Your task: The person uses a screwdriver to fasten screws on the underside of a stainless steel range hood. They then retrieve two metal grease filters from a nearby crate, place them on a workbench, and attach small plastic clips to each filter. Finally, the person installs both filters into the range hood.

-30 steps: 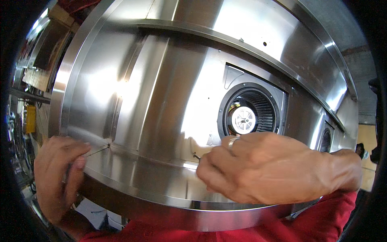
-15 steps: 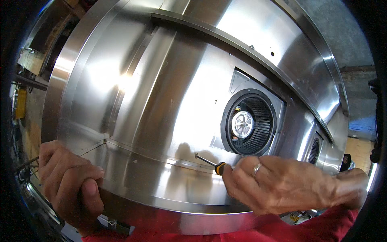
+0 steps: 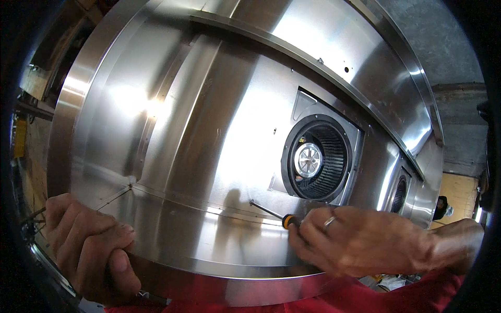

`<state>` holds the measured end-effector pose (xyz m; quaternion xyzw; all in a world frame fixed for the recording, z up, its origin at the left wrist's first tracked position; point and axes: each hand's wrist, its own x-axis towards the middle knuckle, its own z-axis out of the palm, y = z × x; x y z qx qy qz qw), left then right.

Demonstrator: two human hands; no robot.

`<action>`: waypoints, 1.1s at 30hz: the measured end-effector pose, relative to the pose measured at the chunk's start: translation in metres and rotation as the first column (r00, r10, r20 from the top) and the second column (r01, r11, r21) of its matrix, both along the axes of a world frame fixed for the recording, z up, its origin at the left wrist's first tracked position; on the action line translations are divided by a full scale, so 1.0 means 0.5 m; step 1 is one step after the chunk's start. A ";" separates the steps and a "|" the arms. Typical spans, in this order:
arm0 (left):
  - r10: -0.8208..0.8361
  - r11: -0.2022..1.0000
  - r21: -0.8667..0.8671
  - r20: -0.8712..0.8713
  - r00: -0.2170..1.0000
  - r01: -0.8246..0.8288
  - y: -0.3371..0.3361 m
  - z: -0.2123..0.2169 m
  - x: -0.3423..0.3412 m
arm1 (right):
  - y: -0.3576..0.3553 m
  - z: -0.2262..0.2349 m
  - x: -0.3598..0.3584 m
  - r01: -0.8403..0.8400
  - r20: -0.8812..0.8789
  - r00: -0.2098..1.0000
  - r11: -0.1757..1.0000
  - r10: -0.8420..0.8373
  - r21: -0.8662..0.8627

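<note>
While the left hand (image 3: 88,250) clasps the steel hood's (image 3: 209,130) rim, the right hand's (image 3: 360,240) grip closes on a screwdriver (image 3: 274,214).

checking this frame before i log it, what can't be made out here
- Screwdriver handle: head view, buried in the right hand; only the shaft and an orange collar show.
- Screwdriver tip on the steel hood: too small to tell whether it sits in a screw.
- Left hand fingertips: curled over the hood's rim, hidden behind it.
- Second fan opening: mostly hidden by the hood's side panel.
</note>
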<state>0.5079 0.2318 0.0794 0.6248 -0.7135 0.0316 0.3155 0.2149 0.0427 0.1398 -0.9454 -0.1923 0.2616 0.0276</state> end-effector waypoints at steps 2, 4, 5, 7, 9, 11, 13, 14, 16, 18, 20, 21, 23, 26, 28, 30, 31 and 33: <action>-0.017 0.998 0.059 -0.016 1.000 0.018 0.016 -0.005 0.010 | 0.009 0.006 0.008 0.026 -0.031 0.999 0.999 -0.026 -0.023; -0.030 0.996 0.084 -0.004 1.000 0.031 0.019 -0.004 0.013 | 0.016 0.003 0.004 0.065 -0.067 0.996 0.998 -0.066 -0.028; -0.039 0.995 0.090 0.000 0.999 0.038 0.017 -0.003 0.014 | 0.017 -0.003 -0.006 0.098 -0.085 0.991 0.995 -0.099 -0.018; -0.016 0.997 0.072 0.008 1.000 0.016 0.018 -0.002 0.007 | 0.010 -0.009 -0.007 0.137 -0.112 0.984 0.991 -0.135 0.003; 0.015 1.000 0.011 0.034 0.999 -0.016 0.010 -0.008 -0.006 | 0.001 -0.011 -0.006 0.180 -0.136 0.975 0.983 -0.177 0.016; 0.030 0.999 -0.031 0.027 0.999 -0.030 0.002 -0.012 -0.015 | -0.006 -0.008 -0.003 0.324 -0.197 0.932 0.943 -0.304 0.078; 0.046 0.999 -0.019 -0.018 0.999 -0.046 0.007 -0.013 -0.022 | -0.003 -0.008 0.000 0.436 -0.228 0.886 0.893 -0.403 0.114; 0.050 0.999 -0.010 0.009 0.999 -0.050 0.004 -0.010 -0.025 | 0.002 -0.010 0.001 0.476 -0.228 0.867 0.871 -0.443 0.122; 0.053 0.999 0.005 0.069 0.996 -0.053 -0.003 0.004 -0.027 | 0.007 -0.016 -0.002 0.572 -0.251 0.812 0.803 -0.526 0.166; -0.001 0.992 0.125 0.057 0.998 -0.006 0.015 0.013 0.001 | 0.007 -0.024 -0.007 0.671 -0.304 0.737 0.705 -0.603 0.229; -0.043 0.979 0.201 0.037 0.998 0.035 0.028 0.015 0.014 | 0.011 -0.024 -0.008 0.703 -0.330 0.707 0.671 -0.625 0.236; -0.052 0.976 0.214 0.028 0.998 0.044 0.026 0.018 0.016 | 0.011 -0.023 -0.004 0.713 -0.338 0.697 0.659 -0.632 0.239; -0.033 0.974 0.223 0.038 0.999 0.023 0.029 0.025 0.018 | 0.003 -0.019 -0.012 0.706 -0.337 0.705 0.661 -0.624 0.253; 0.031 0.983 0.182 0.033 0.999 -0.037 0.035 0.012 0.007 | -0.015 0.001 -0.017 0.520 -0.166 0.854 0.826 -0.494 0.216; 0.058 0.990 0.131 -0.026 0.998 -0.054 0.039 -0.001 0.002 | -0.019 -0.001 -0.011 0.314 -0.012 0.948 0.931 -0.318 0.184; 0.094 0.988 0.122 -0.019 0.995 -0.091 0.046 -0.001 -0.003 | -0.014 -0.019 -0.014 0.170 0.071 0.982 0.981 -0.176 0.091; 0.078 0.991 0.113 -0.030 0.996 -0.075 0.041 -0.006 -0.003 | 0.000 -0.019 -0.024 0.132 0.095 0.986 0.991 -0.135 0.031; 0.038 0.993 0.111 -0.038 0.999 -0.034 0.033 -0.011 0.002 | 0.012 -0.005 -0.025 0.112 0.019 0.994 0.994 -0.111 -0.003</action>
